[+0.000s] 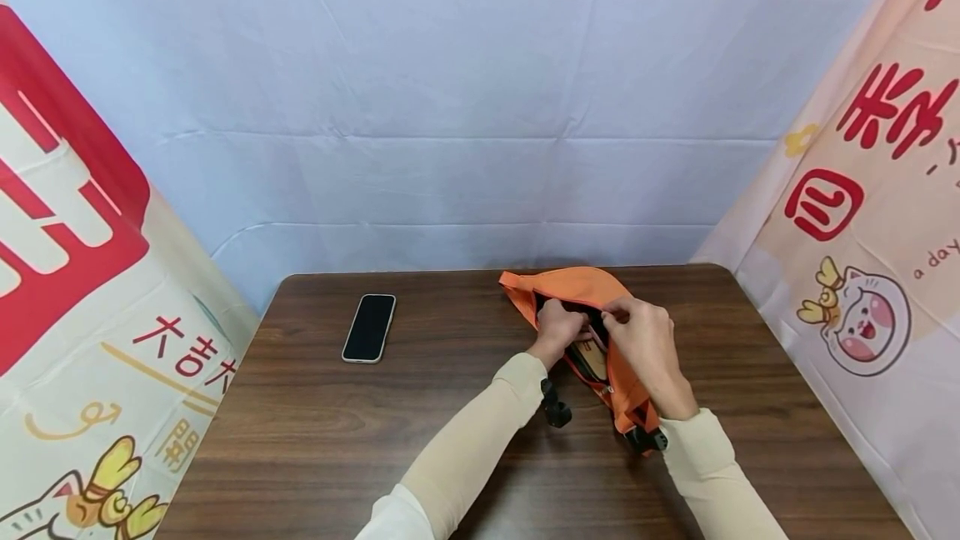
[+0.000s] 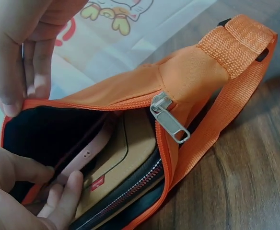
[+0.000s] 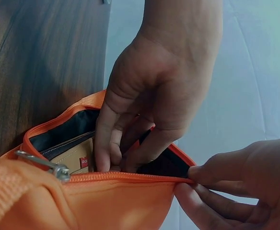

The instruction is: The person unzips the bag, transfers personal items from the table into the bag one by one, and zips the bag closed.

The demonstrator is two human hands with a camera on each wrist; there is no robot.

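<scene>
An orange zippered bag (image 1: 581, 280) lies unzipped at the table's far edge, its dark lining showing. My left hand (image 1: 558, 327) reaches into the opening. In the left wrist view its fingertips pinch the lower end of a pale pink strip (image 2: 85, 152) with a small printed mark. Beside the strip sits a tan zip wallet (image 2: 112, 165) with dark edging and a small red tag. My right hand (image 1: 647, 342) pinches the bag's zippered rim and holds that side up. A metal zipper pull (image 2: 170, 122) hangs at one end of the opening.
A phone (image 1: 369, 328) lies dark screen up on the left of the wooden table (image 1: 337, 448). Black buckles (image 1: 555, 408) from the bag's strap rest near my wrists. Behind the table hangs a pale cloth (image 1: 450, 107), with printed cloths at both sides.
</scene>
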